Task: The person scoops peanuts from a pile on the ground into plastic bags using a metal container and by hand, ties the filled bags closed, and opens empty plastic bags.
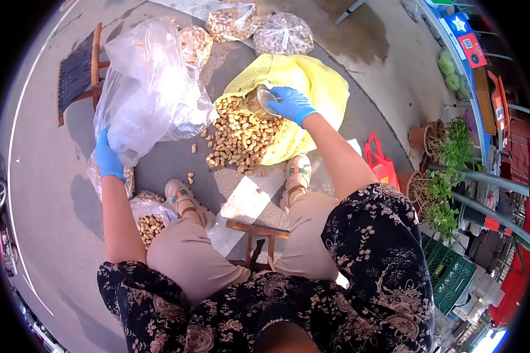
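My right hand (291, 105), in a blue glove, grips a clear round scoop or bowl (267, 101) at the mouth of a yellow mesh sack (312, 82). Peanuts (241, 136) spill from the sack onto the dark ground. At the left, my gloved left hand (108, 156) is closed on the lower left edge of a large clear plastic bag (150, 88). That bag looks puffed up, and its inside is hard to make out.
Filled peanut bags (284, 34) stand beyond the sack, and an open one (151, 226) sits by my left foot. A black woven chair (79, 73) is at upper left. A red bag (381, 163) and potted plants (421, 138) stand at right.
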A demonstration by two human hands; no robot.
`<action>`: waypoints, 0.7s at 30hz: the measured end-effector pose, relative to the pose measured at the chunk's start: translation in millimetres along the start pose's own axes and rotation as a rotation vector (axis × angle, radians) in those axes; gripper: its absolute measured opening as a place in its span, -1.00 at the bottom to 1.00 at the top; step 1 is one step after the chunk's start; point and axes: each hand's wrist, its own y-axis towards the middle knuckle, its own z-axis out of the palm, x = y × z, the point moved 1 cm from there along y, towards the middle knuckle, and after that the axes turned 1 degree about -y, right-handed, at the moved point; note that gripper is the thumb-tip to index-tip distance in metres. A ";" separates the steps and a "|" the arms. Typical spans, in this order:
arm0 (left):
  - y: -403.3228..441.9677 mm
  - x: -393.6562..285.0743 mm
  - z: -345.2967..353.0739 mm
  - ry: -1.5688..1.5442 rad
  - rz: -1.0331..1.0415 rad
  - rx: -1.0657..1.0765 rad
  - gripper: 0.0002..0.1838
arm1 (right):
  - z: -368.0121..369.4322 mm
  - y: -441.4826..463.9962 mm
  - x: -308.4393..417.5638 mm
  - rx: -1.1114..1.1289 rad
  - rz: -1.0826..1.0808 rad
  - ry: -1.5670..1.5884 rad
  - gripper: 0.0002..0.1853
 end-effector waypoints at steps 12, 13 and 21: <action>13.2 156.4 -109.4 0.549 -0.090 -0.089 -0.69 | 144.8 -7.3 -13.7 0.071 -0.403 -0.098 -0.78; 22.2 153.8 -116.2 0.716 -0.034 -0.053 -0.69 | 145.5 -11.2 3.3 0.037 -0.524 -0.003 -0.80; 10.5 126.0 -114.1 1.692 0.146 0.101 -0.67 | 243.3 61.5 77.0 0.061 -0.817 -0.432 -0.90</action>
